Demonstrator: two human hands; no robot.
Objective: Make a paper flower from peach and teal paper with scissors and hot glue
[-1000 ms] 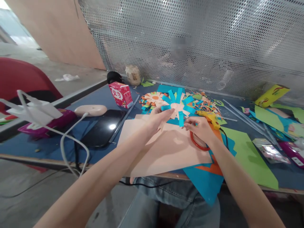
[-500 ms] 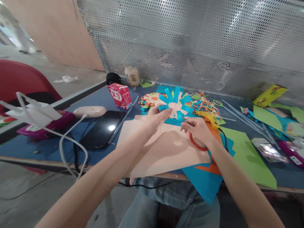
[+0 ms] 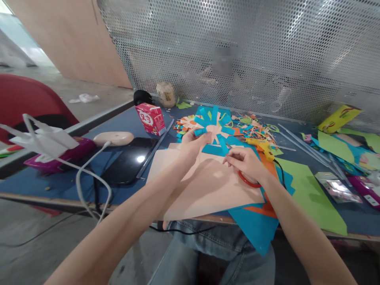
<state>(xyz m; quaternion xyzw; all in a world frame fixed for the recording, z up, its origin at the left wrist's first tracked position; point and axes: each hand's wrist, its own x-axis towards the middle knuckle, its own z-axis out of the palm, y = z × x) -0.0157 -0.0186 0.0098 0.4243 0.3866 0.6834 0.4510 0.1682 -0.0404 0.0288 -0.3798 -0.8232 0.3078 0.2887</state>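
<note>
Between the thumb and fingers of my left hand (image 3: 191, 143) is a paper flower (image 3: 213, 133) with a pale centre and blue strips spreading out as petals. My right hand (image 3: 243, 160) is closed on scissors (image 3: 248, 181), whose red handle loop shows below the palm. A dark blade tip pokes out by the fingertips, at the lower blue petal. Most of the blades are hidden by my fingers. Under both hands lies a large pale peach sheet (image 3: 196, 186). Behind the flower, another paper flower (image 3: 187, 123), peach and orange, rests on the table.
Paper scraps (image 3: 255, 128) and a yellow glue gun (image 3: 261, 147) lie right of the flower. Green sheets (image 3: 311, 198) are at right. A phone (image 3: 130, 160), pink box (image 3: 150, 118) and corded power strip (image 3: 59, 156) stand left. A perforated metal panel (image 3: 237, 39) closes the back.
The paper flower has turned and shifted slightly left in my left hand. The lower blue petal near my right fingertips now lies straighter. My right hand has barely moved.
</note>
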